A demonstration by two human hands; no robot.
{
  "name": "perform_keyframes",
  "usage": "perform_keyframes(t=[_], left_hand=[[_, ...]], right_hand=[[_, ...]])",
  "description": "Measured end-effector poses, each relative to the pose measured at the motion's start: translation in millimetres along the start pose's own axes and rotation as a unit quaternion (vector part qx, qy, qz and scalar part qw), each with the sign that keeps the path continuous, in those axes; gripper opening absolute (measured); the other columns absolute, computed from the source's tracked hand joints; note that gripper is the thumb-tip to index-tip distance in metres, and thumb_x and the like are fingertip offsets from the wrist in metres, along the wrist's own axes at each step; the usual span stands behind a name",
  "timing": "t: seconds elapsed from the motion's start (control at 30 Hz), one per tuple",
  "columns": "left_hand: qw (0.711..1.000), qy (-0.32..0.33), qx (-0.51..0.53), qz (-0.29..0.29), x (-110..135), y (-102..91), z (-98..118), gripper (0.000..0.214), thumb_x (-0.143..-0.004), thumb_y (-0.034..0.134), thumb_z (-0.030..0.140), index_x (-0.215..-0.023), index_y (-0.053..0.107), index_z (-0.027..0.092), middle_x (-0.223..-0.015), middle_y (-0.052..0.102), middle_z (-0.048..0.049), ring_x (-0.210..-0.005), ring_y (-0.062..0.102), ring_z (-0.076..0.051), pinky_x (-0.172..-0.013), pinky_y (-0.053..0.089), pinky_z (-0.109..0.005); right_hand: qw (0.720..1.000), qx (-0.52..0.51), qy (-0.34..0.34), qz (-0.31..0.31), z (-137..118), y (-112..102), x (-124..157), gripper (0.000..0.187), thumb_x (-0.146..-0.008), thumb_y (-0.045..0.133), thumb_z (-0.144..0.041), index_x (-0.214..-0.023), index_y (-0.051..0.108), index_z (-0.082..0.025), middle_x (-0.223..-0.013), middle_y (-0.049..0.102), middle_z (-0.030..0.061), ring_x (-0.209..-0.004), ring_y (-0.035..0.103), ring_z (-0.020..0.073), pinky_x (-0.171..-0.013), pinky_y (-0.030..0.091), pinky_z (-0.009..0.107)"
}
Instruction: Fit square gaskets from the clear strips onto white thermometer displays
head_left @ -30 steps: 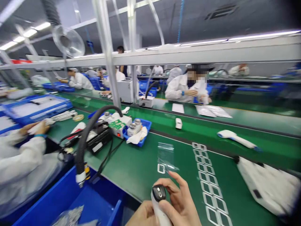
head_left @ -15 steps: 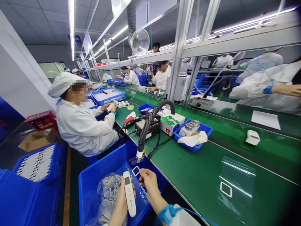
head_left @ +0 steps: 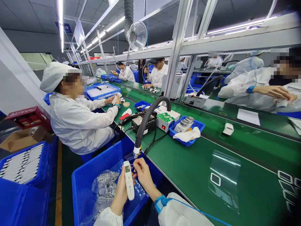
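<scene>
My left hand (head_left: 119, 193) grips a white handheld electronic device (head_left: 128, 179) upright over a blue plastic bin (head_left: 81, 185), with the device's small dark display facing up. My right hand (head_left: 144, 175) reaches across to the device's top end, its fingertips close to the display. I cannot tell whether those fingers pinch something small. A blue wrist strap (head_left: 160, 203) circles my right wrist. Inside the bin, beneath my hands, lies a clear bag of small silvery parts (head_left: 104, 185).
A black hose ends in a nozzle (head_left: 136, 151) just above the bin. A clear plastic bag (head_left: 224, 179) lies on the green workbench (head_left: 188, 163), with white rounded frames (head_left: 288, 186) at the right. A co-worker in white (head_left: 77, 121) sits to my left.
My view has swung from the bench toward the bin. The device has moved down over the bin, and my right hand has closed in on its top end.
</scene>
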State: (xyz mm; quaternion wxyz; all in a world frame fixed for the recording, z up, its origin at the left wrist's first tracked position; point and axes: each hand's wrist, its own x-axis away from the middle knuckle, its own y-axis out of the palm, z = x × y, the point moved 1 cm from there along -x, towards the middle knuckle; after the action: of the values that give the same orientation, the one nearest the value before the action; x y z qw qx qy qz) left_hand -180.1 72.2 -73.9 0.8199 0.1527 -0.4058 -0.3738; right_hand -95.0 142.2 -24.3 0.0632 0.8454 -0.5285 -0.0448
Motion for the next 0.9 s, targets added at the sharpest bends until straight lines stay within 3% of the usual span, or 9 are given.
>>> perform_keyframes(t=[0.13, 0.23, 0.33, 0.47, 0.57, 0.7, 0.8, 0.9], left_hand=[[0.999, 0.029, -0.022, 0.013, 6.8, -2.9, 2.7, 0.051, -0.080, 0.068, 0.061, -0.099, 0.062, 0.014, -0.073, 0.067, -0.0042, -0.052, 0.059, -0.013, -0.049, 0.046, -0.023], [0.998, 0.034, -0.043, 0.020, 13.3, -2.0, -0.6, 0.047, -0.085, 0.065, 0.057, -0.102, 0.062, 0.013, -0.077, 0.068, -0.0065, -0.055, 0.061, -0.015, -0.052, 0.049, -0.024], [0.997, 0.025, -0.065, 0.017, 23.3, 2.8, -10.1, 0.045, -0.088, 0.061, 0.055, -0.104, 0.061, 0.013, -0.079, 0.069, -0.0070, -0.054, 0.061, -0.014, -0.052, 0.051, -0.025], [0.995, -0.007, -0.095, -0.021, 51.3, 16.9, -33.5, 0.055, -0.084, 0.062, 0.062, -0.112, 0.061, 0.014, -0.071, 0.065, -0.0038, -0.049, 0.058, -0.014, -0.046, 0.049, -0.024], [0.989, -0.042, -0.122, -0.067, 83.7, 31.5, -57.4, 0.061, -0.078, 0.064, 0.068, -0.107, 0.064, 0.014, -0.071, 0.065, -0.0038, -0.048, 0.055, -0.013, -0.045, 0.046, -0.023], [0.969, -0.094, -0.191, -0.121, 127.8, 51.5, -87.9, 0.063, -0.080, 0.057, 0.073, -0.083, 0.067, 0.011, -0.063, 0.062, -0.0063, -0.051, 0.054, -0.013, -0.048, 0.042, -0.020], [0.955, -0.132, -0.217, -0.153, 152.3, 66.7, -102.7, 0.063, -0.082, 0.054, 0.072, -0.086, 0.068, 0.011, -0.061, 0.061, -0.0068, -0.054, 0.055, -0.014, -0.051, 0.042, -0.021], [0.945, -0.158, -0.223, -0.179, 169.4, 82.5, -109.1, 0.059, -0.082, 0.057, 0.069, -0.089, 0.068, 0.012, -0.062, 0.062, -0.0065, -0.054, 0.053, -0.013, -0.052, 0.041, -0.021]], right_hand=[[0.999, 0.025, -0.043, 0.018, -7.9, 0.6, -3.3, 0.017, -0.081, 0.055, -0.035, -0.070, 0.056, -0.021, -0.077, 0.048, -0.0003, -0.062, 0.049, 0.0144, -0.051, 0.044, 0.025], [0.996, 0.048, -0.061, 0.046, -16.9, -14.5, 6.4, 0.018, -0.083, 0.055, -0.036, -0.073, 0.057, -0.021, -0.073, 0.049, -0.0010, -0.065, 0.047, 0.0158, -0.061, 0.042, 0.028], [0.993, 0.076, -0.071, 0.063, -30.7, -45.1, 33.0, 0.021, -0.085, 0.057, -0.035, -0.070, 0.058, -0.020, -0.071, 0.049, -0.0012, -0.067, 0.045, 0.0158, -0.065, 0.038, 0.028], [0.985, 0.137, -0.056, 0.085, -53.7, -100.3, 88.7, 0.028, -0.089, 0.056, -0.040, -0.069, 0.057, -0.019, -0.070, 0.048, -0.0010, -0.065, 0.044, 0.0151, -0.062, 0.035, 0.027], [0.980, 0.163, -0.009, 0.115, -67.2, -145.0, 133.4, 0.032, -0.086, 0.059, -0.045, -0.067, 0.058, -0.018, -0.068, 0.048, -0.0008, -0.063, 0.044, 0.0143, -0.060, 0.035, 0.027], [0.971, 0.147, 0.103, 0.159, -74.3, -195.5, 183.4, 0.038, -0.079, 0.064, -0.052, -0.063, 0.056, -0.019, -0.055, 0.036, -0.0057, -0.050, 0.029, 0.0094, -0.048, 0.026, 0.024], [0.961, 0.088, 0.184, 0.186, -77.5, -217.4, 208.2, 0.039, -0.070, 0.070, -0.054, -0.060, 0.054, -0.020, -0.048, 0.027, -0.0095, -0.043, 0.018, 0.0061, -0.042, 0.015, 0.023], [0.946, 0.014, 0.240, 0.218, -84.3, -226.3, 222.0, 0.035, -0.063, 0.073, -0.048, -0.059, 0.052, -0.020, -0.045, 0.022, -0.0123, -0.041, 0.012, 0.0037, -0.040, 0.008, 0.021]])
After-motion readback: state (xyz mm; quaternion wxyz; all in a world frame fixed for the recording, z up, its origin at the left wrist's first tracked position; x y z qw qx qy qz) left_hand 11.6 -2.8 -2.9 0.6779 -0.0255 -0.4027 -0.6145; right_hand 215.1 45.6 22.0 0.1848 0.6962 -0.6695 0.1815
